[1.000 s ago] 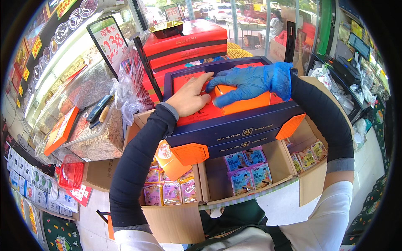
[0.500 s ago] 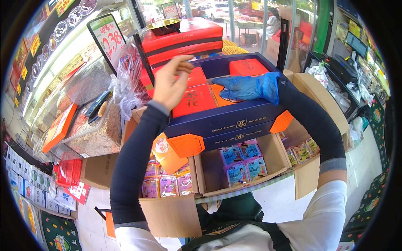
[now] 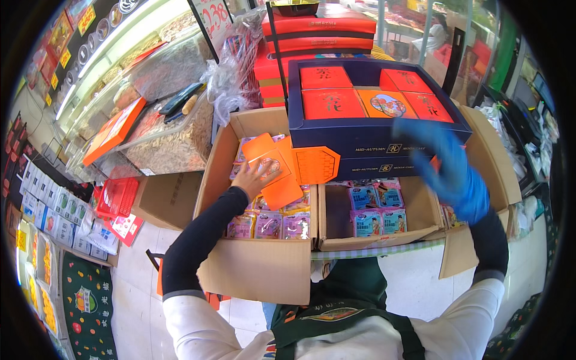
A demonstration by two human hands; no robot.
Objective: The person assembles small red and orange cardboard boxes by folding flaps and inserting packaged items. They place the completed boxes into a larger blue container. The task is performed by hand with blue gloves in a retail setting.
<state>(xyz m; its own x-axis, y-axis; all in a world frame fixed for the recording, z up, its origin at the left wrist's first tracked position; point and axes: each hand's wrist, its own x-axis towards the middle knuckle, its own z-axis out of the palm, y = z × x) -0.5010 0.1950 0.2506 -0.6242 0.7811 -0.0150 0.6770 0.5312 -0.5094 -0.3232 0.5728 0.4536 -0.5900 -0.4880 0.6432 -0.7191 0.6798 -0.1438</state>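
My bare left hand [image 3: 259,176] rests with spread fingers on flat orange card pieces [image 3: 282,191] lying over the left carton. Against them leans an orange hexagonal card piece [image 3: 318,165] with a cut-out pattern. My right hand [image 3: 453,174], in a blue glove, hovers blurred at the right front of a dark blue mooncake gift box [image 3: 342,137], fingers stretched apart and nothing visible in them. The gift box sits on a second one and holds several red small boxes [image 3: 332,104] and an orange one [image 3: 386,104] with a round picture. One back-row compartment between red boxes is bare.
Open cartons with small wrapped packets [image 3: 268,225] stand below the gift boxes; a carton flap [image 3: 258,273] juts toward me. Red gift boxes [image 3: 324,27] are stacked behind. At left are bulk-food bins [image 3: 174,129] with a phone [image 3: 180,101] on top, and a red basket [image 3: 119,198].
My left hand has come down from above the gift box onto the orange card pieces. My right hand has lifted off the small boxes and moved toward the gift box's front right. The view has shifted.
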